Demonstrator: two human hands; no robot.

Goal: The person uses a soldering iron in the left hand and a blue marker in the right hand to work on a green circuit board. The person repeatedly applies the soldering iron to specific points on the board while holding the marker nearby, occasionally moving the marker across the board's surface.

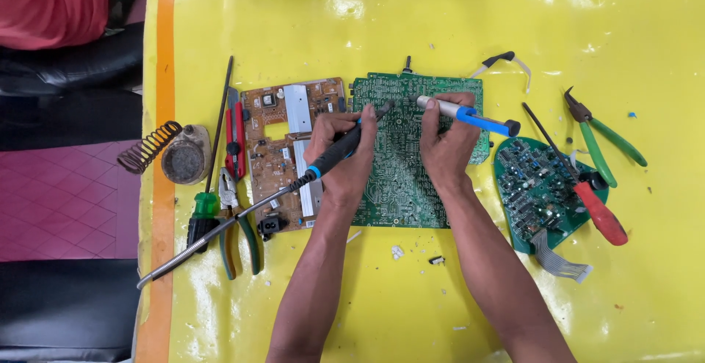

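My left hand [339, 154] grips a black soldering iron [351, 140] with a blue ring, its tip resting on the upper part of a large green circuit board [400, 187]. My right hand [446, 139] holds a blue and silver desoldering pump [470, 117], its nozzle pointing left toward the iron's tip. Both hands lie over the green board, which sits flat on the yellow table [411, 25]. The iron's cable [220, 242] trails off to the lower left.
A brown circuit board [275, 132] lies left of the green one. Further left are a soldering stand with coil [172, 154], a red cutter, a green-handled screwdriver and pliers. Right: a rounded green board [532, 187], a red-handled screwdriver [598, 212], green-handled pliers [606, 139].
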